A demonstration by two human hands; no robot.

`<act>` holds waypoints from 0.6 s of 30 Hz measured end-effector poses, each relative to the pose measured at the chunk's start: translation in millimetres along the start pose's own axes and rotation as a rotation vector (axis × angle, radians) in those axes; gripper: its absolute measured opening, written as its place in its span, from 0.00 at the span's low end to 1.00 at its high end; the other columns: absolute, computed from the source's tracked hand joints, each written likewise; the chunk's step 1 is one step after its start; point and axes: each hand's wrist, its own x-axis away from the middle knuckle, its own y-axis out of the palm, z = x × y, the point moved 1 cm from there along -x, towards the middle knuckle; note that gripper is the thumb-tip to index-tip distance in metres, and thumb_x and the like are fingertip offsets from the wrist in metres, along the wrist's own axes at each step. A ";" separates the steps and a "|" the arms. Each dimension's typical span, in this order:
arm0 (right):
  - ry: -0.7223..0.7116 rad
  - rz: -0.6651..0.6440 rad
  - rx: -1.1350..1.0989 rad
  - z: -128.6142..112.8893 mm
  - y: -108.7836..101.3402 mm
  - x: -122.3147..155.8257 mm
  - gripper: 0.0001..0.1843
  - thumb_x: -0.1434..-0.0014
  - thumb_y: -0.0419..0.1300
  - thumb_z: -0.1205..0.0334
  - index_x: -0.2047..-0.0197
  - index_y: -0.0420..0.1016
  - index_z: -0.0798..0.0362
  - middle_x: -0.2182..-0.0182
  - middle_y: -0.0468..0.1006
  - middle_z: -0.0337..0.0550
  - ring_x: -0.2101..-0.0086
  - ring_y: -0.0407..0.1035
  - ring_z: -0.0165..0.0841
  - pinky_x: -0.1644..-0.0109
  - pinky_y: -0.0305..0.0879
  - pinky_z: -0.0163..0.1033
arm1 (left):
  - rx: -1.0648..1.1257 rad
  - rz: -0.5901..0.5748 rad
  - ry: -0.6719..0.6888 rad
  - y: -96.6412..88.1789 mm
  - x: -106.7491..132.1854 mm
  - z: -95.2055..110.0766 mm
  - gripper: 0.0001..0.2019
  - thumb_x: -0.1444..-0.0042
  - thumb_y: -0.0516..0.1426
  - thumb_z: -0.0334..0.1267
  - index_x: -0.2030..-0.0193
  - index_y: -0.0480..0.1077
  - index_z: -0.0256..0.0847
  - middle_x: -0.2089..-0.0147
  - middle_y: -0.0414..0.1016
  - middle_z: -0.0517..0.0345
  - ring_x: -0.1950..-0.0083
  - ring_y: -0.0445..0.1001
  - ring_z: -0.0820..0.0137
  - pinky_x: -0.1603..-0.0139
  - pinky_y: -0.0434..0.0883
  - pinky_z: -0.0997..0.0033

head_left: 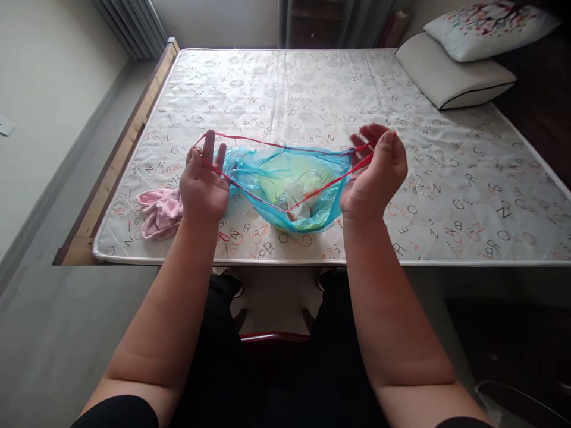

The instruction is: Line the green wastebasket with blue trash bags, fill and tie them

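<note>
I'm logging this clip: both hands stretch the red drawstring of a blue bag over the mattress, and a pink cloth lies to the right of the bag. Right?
Not quite. The head view shows the pink cloth left of the blue bag, beside the left hand. The rest holds: left and right hand stretch the red drawstring over the mattress.

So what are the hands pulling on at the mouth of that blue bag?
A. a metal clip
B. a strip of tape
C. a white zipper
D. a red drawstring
D: a red drawstring runs along the open top of the blue bag, looped around the fingers of the left hand and the right hand, which stretch it apart over the mattress.
</note>
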 end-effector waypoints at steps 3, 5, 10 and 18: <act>0.021 -0.118 -0.113 17.3 -0.1 -4.9 0.36 0.21 0.28 0.48 0.25 0.65 0.50 0.39 0.76 0.56 0.43 0.79 0.44 0.50 0.79 0.48 | 0.030 -0.045 -0.036 -0.5 -1.2 2.3 0.15 0.32 0.63 0.59 0.53 0.76 0.52 0.40 0.82 0.55 0.29 0.75 0.58 0.32 0.77 0.54; 0.024 -0.153 -0.162 26.7 -0.8 -6.1 0.34 0.21 0.33 0.43 0.24 0.64 0.43 0.41 0.78 0.52 0.52 0.80 0.39 0.58 0.76 0.43 | 0.061 -0.041 -0.044 0.7 -0.9 2.7 0.16 0.35 0.65 0.62 0.52 0.76 0.54 0.40 0.82 0.56 0.29 0.75 0.57 0.32 0.77 0.51; 0.014 -0.255 -0.245 23.2 -1.3 1.2 0.27 0.21 0.44 0.43 0.26 0.64 0.35 0.48 0.81 0.43 0.70 0.70 0.29 0.70 0.67 0.39 | 0.107 -0.045 -0.099 14.7 6.9 7.5 0.17 0.35 0.66 0.60 0.53 0.74 0.52 0.40 0.80 0.56 0.33 0.79 0.54 0.39 0.82 0.51; -0.364 -0.548 -0.064 -22.1 23.0 34.0 0.23 0.30 0.62 0.57 0.34 0.76 0.40 0.38 0.77 0.43 0.42 0.74 0.42 0.40 0.77 0.49 | 0.104 -0.179 -0.212 60.8 50.8 15.6 0.09 0.33 0.67 0.43 0.56 0.71 0.48 0.51 0.81 0.56 0.38 0.82 0.58 0.49 0.85 0.64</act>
